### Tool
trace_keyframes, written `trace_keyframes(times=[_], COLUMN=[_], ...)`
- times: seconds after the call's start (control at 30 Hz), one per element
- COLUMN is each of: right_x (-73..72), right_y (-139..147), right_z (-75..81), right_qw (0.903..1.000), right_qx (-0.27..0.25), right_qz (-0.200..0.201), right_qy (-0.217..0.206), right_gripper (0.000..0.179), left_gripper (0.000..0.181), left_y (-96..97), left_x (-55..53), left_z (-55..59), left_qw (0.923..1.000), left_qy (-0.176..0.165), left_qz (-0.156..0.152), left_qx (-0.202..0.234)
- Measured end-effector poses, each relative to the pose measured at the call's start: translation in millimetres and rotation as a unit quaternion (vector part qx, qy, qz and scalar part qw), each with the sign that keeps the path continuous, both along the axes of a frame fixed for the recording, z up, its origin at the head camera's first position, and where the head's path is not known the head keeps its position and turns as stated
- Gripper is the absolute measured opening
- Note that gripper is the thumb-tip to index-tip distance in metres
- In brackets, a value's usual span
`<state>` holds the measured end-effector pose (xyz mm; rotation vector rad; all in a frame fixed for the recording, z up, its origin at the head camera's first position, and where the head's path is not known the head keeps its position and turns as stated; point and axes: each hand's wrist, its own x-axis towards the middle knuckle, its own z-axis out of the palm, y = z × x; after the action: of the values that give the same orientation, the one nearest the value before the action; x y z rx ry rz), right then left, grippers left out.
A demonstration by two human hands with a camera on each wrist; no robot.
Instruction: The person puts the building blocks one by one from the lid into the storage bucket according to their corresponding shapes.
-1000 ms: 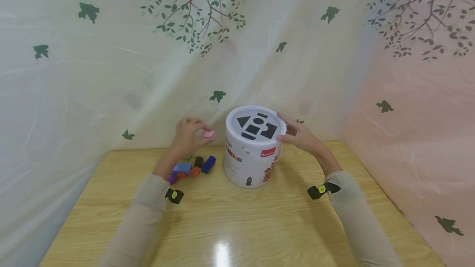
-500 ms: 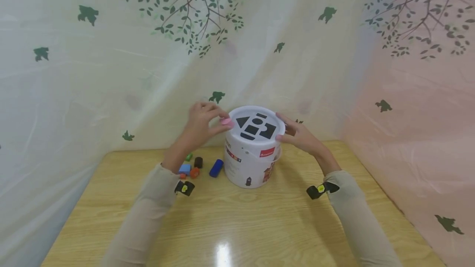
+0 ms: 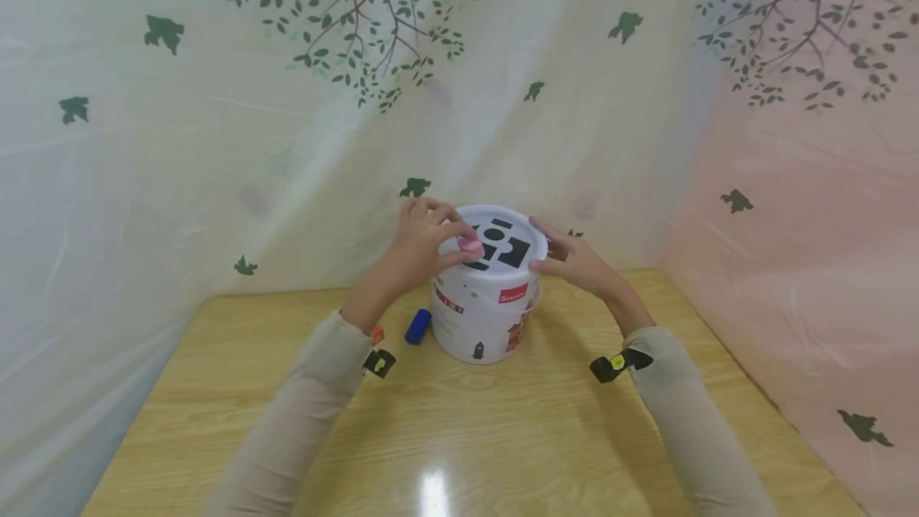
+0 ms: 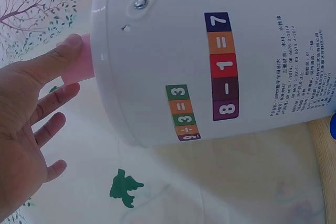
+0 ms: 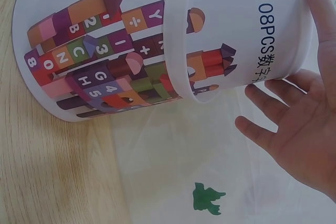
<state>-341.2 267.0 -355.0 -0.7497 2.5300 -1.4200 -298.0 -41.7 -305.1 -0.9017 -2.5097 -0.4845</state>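
Note:
My left hand (image 3: pixel 416 250) pinches a small pink block (image 3: pixel 471 246) between thumb and index finger, over the lid (image 3: pixel 540 239) of a white bucket (image 3: pixel 459 317). Several shaped holes, such as round and rectangular ones, are cut in the lid; the hand covers some. In the left wrist view the pink block (image 4: pixel 77 67) meets the lid's edge in outline, while the other fingers are spread apart. My right hand (image 3: pixel 583 263) holds the bucket's right rim, thumb in front and index finger behind. In the right wrist view its little finger is off the wall.
On the wooden table (image 3: pixel 459 421), a blue cylinder block (image 3: pixel 418 327) lies left of the bucket. An orange block (image 3: pixel 376 334) shows partly beside the left wrist. A white handle (image 5: pixel 178 40) hangs on the bucket. Behind stands a printed curtain (image 3: pixel 287 150).
My left hand has carried the pink block rightward, from left of the bucket to above its lid. The blue cylinder shifted slightly right early on. My right hand stays at the rim.

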Motion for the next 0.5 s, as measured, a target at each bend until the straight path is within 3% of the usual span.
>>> trace_keyframes(times=[0.2, 0.5], right_x=[1.2, 0.4], right_y=[-1.3, -1.3], right_z=[1.4, 0.3], right_qw=[1.0000, 1.0000], right_qx=[0.002, 0.002], right_qz=[0.000, 0.001], right_qy=[0.002, 0.003], right_gripper=[0.088, 0.088], left_gripper=[0.029, 0.025], left_y=[5.3, 6.4], left_x=[1.4, 1.4], left_z=[-2.6, -5.9], left_qw=[0.9992, 0.9991], left_qy=[0.002, 0.011], left_qz=[0.007, -0.020], left_qx=[-0.040, -0.035])
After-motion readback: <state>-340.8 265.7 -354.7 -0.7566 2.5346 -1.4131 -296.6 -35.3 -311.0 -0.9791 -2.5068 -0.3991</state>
